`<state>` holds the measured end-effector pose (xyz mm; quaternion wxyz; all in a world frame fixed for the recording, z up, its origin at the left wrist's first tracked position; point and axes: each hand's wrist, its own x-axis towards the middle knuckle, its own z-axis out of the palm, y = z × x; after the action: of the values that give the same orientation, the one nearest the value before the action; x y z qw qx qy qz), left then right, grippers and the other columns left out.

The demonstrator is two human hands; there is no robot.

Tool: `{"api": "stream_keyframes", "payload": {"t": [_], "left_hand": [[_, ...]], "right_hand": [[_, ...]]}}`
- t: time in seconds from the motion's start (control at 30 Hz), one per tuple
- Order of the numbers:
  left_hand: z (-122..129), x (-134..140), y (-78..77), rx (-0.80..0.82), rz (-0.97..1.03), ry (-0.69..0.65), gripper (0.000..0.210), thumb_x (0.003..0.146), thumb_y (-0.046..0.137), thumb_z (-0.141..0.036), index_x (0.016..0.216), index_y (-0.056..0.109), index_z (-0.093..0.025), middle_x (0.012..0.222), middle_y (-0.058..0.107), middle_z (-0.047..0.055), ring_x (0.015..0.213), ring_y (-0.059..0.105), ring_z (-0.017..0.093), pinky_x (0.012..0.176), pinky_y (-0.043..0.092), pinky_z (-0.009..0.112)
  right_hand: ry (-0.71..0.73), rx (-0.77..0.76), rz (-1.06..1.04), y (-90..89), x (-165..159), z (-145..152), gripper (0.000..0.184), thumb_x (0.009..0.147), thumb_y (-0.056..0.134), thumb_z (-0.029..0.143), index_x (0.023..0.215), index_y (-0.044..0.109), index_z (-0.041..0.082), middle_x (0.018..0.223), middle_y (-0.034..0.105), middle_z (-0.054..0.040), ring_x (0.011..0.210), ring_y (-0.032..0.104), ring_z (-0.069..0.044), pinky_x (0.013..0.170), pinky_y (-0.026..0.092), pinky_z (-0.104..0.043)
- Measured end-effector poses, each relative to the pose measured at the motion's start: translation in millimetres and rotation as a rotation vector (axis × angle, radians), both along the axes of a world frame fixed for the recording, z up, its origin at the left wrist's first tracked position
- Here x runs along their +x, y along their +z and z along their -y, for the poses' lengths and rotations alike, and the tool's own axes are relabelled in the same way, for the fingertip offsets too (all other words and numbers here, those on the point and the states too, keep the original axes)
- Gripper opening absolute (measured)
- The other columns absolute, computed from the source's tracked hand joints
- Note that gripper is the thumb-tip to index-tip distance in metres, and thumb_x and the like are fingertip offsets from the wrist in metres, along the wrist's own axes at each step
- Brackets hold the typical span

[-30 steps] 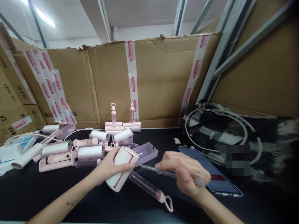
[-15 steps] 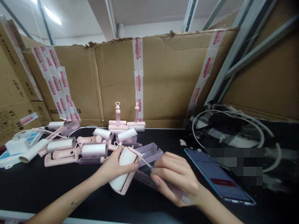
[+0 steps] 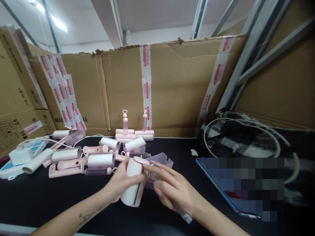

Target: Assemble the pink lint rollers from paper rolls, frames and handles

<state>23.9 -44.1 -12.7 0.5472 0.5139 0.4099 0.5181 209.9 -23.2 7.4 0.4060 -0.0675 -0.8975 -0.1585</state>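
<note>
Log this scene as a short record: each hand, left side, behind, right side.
left hand: grips a white roll in a pink holder
right hand: holds a clear-handled tool beside the holder's upper end
left side: more rolls, pink handles
behind: upright tubes, cardboard
right side: phone

L hand & R hand bare; ditto L forearm & R forearm, as far as the near edge of view. L forearm has a sm. dark tattoo: thin lines, angular, w/ short branches, near side, approx. midway along visible part. Nail detail too sm. to tell.
</note>
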Motion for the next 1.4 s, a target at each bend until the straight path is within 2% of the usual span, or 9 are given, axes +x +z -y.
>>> {"api": "stream_keyframes", "payload": {"t": [0.2, 0.33, 0.4, 0.57, 0.83, 0.97, 1.1, 1.2, 1.4], "left_hand": [[7.4, 4.9, 7.4, -0.164, 0.28, 0.009, 0.034, 0.067, 0.071, -0.025, 0.096, 0.057, -0.015, 0.082, 0.066, 0.004, 0.072, 0.062, 0.015, 0.067, 0.051, 0.026], [2.8, 4.0, 15.3, -0.284, 0.356, -0.016, 0.029, 0.068, 0.069, -0.023, 0.094, 0.058, -0.014, 0.076, 0.067, 0.004, 0.065, 0.063, 0.015, 0.063, 0.052, 0.027], [-5.6, 5.9, 18.5, -0.408, 0.43, -0.081, 0.027, 0.071, 0.064, -0.023, 0.095, 0.058, -0.013, 0.081, 0.068, 0.008, 0.069, 0.065, 0.018, 0.065, 0.053, 0.029], [-22.6, 15.0, 21.4, -0.46, 0.489, -0.188, 0.027, 0.076, 0.057, -0.023, 0.1, 0.056, -0.011, 0.095, 0.068, 0.014, 0.085, 0.066, 0.025, 0.075, 0.054, 0.038], [11.9, -9.3, 8.4, -0.139, -0.016, 0.09, 0.041, 0.069, 0.069, -0.032, 0.102, 0.049, -0.019, 0.11, 0.06, 0.01, 0.093, 0.062, 0.024, 0.07, 0.055, 0.034], [-1.6, -17.6, 23.9, 0.15, -0.569, 0.173, 0.04, 0.065, 0.068, -0.036, 0.093, 0.046, -0.019, 0.085, 0.063, 0.003, 0.071, 0.063, 0.02, 0.061, 0.05, 0.03], [-29.4, 3.1, 48.1, 0.375, -1.088, 0.252, 0.042, 0.065, 0.063, -0.048, 0.095, 0.046, -0.022, 0.082, 0.065, 0.003, 0.078, 0.063, 0.027, 0.066, 0.046, 0.034], [-43.6, 24.0, 55.2, 0.416, -1.247, 0.247, 0.041, 0.072, 0.055, -0.052, 0.098, 0.047, -0.022, 0.088, 0.066, 0.008, 0.084, 0.063, 0.033, 0.067, 0.044, 0.037], [-52.7, 35.1, 43.5, 0.49, -1.306, 0.218, 0.031, 0.075, 0.053, -0.045, 0.096, 0.05, -0.021, 0.087, 0.065, 0.01, 0.088, 0.062, 0.032, 0.071, 0.043, 0.034]], "right_hand": [[0.009, 0.139, 0.045, -6.3, 1.0, -0.9, 0.015, 0.085, 0.044, 0.012, 0.072, 0.052, 0.015, 0.107, 0.062, -0.0222, 0.105, 0.057, -0.026, 0.084, 0.052, -0.04], [0.139, -0.169, -0.131, 2.1, 11.2, -5.4, 0.034, 0.094, 0.033, 0.035, 0.075, 0.055, 0.017, 0.108, 0.062, -0.0171, 0.089, 0.064, -0.019, 0.069, 0.055, -0.029], [0.152, -0.349, -0.252, 10.2, 17.0, -8.2, 0.042, 0.094, 0.03, 0.043, 0.079, 0.06, 0.017, 0.105, 0.063, -0.0144, 0.092, 0.062, -0.019, 0.074, 0.052, -0.03], [0.019, -0.616, -0.27, 22.5, 22.3, -13.3, 0.035, 0.091, 0.043, 0.027, 0.066, 0.065, 0.016, 0.08, 0.063, -0.0084, 0.074, 0.061, -0.015, 0.067, 0.049, -0.026], [0.214, -0.849, 0.065, 7.5, 11.8, -11.0, 0.032, 0.09, 0.046, 0.024, 0.063, 0.061, 0.014, 0.07, 0.06, -0.0041, 0.066, 0.058, -0.012, 0.065, 0.048, -0.024], [0.329, -0.985, -0.297, 12.0, 18.6, -14.5, 0.029, 0.089, 0.047, 0.029, 0.067, 0.059, 0.015, 0.074, 0.056, -0.0022, 0.058, 0.06, -0.011, 0.064, 0.05, -0.027], [0.553, -1.064, -0.626, 15.7, 26.1, -18.4, 0.034, 0.093, 0.036, 0.034, 0.068, 0.051, 0.016, 0.072, 0.05, 0.0021, 0.037, 0.053, -0.007, 0.055, 0.052, -0.031], [0.517, -1.01, -0.608, 14.2, 28.1, -18.4, 0.04, 0.093, 0.037, 0.033, 0.057, 0.041, 0.016, 0.069, 0.049, 0.0017, 0.037, 0.054, -0.008, 0.054, 0.052, -0.031], [0.301, -1.01, -0.506, 12.9, 28.8, -18.9, 0.037, 0.094, 0.035, 0.032, 0.061, 0.043, 0.017, 0.066, 0.048, 0.0027, 0.043, 0.06, -0.01, 0.058, 0.051, -0.029]]}}
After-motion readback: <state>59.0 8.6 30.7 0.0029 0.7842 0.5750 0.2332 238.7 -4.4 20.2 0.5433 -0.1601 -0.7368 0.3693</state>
